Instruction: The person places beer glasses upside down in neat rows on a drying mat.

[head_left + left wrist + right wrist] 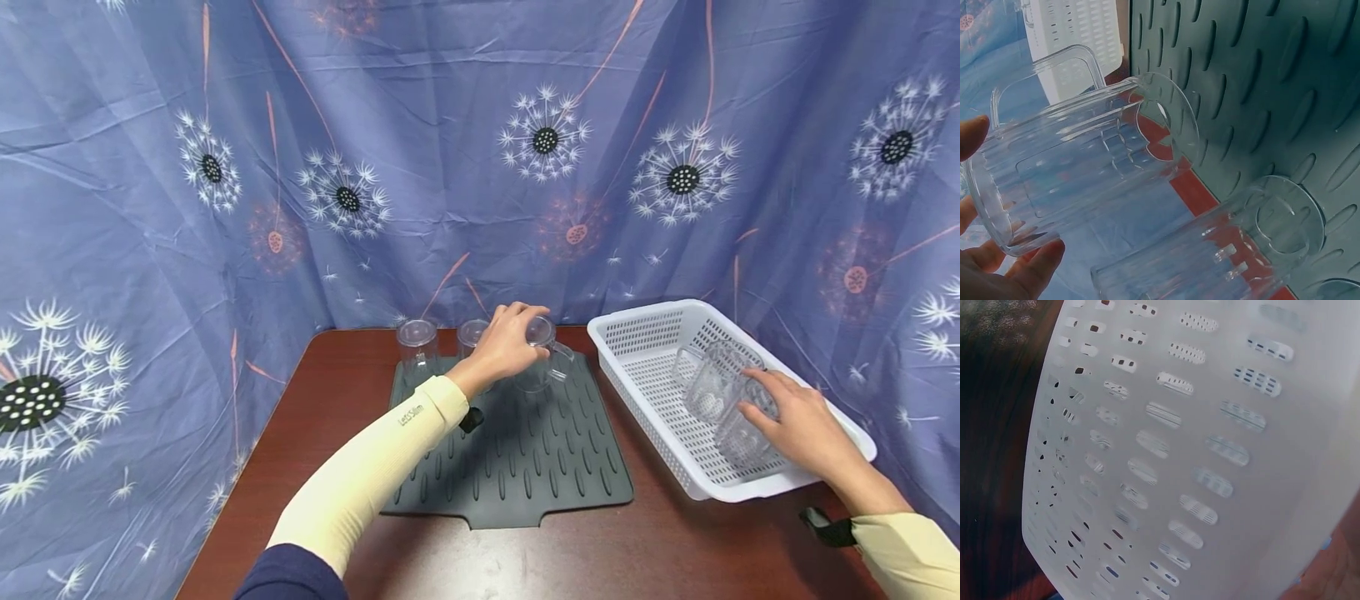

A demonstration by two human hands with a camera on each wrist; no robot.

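Note:
My left hand (510, 342) holds a clear glass mug (1060, 162) by its upper end, with thumb and fingers around it. The mug's handle (562, 360) points right, and its lower end is at the dark ribbed mat (510, 467). Beside it on the mat's back part stand two more clear mugs; the leftmost mug (417, 350) is fully in sight, while the middle mug (471, 333) is partly behind my left hand. My right hand (798, 425) is over the white basket (637, 417), thumb and fingers apart at a clear mug (742, 437) lying there.
Another clear mug (712, 387) lies in the basket, farther back. The perforated basket stands on the brown table (300, 450), right of the mat. A blue curtain with dandelion prints (450, 167) hangs close behind the table.

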